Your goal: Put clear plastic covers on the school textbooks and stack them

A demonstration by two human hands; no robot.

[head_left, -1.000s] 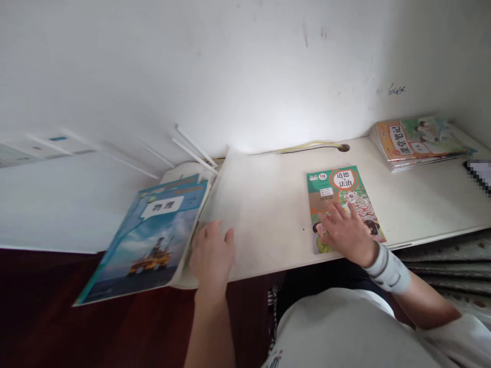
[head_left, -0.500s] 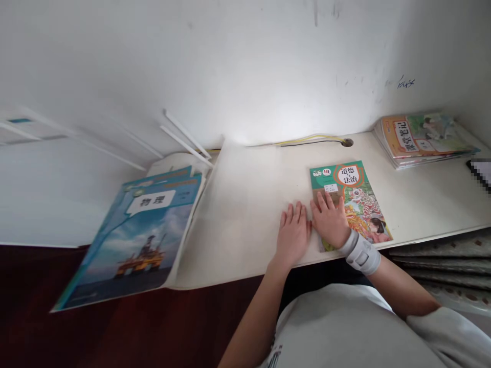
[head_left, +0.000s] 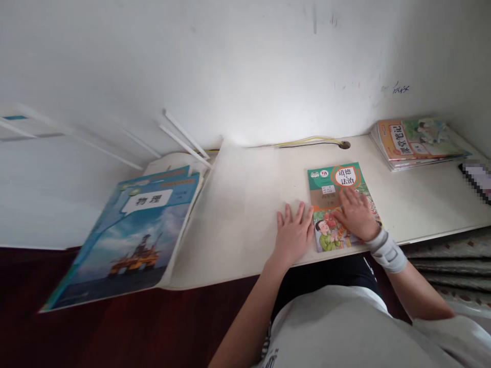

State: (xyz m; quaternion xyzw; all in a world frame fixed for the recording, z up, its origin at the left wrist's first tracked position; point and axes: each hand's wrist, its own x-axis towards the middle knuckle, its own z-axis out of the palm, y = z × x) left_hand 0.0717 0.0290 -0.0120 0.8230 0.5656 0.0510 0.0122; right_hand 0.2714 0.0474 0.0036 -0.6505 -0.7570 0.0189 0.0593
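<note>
A closed textbook point(head_left: 324, 204) with a green, orange and illustrated cover lies flat near the desk's front edge. Across the right half of its cover rests my right hand point(head_left: 356, 212), palm down and fingers apart, hiding part of the picture. A grey band circles that wrist. My left hand point(head_left: 293, 230) lies flat with spread fingers on the white desk point(head_left: 245, 214), its fingertips close to the book's left edge. Neither hand grips anything.
Blue physics textbooks point(head_left: 134, 230) overhang the desk's front at the left. A stack of workbooks point(head_left: 418, 140) lies at the back right, with a blurred-out dark-edged object point(head_left: 479, 179) beside it. Cables point(head_left: 307, 140) run along the wall into a hole point(head_left: 345, 145).
My right hand has slid rightward across the cover, uncovering the lower left picture. My left hand has stayed nearly in place, its fingers spread wider. The view has shifted slightly.
</note>
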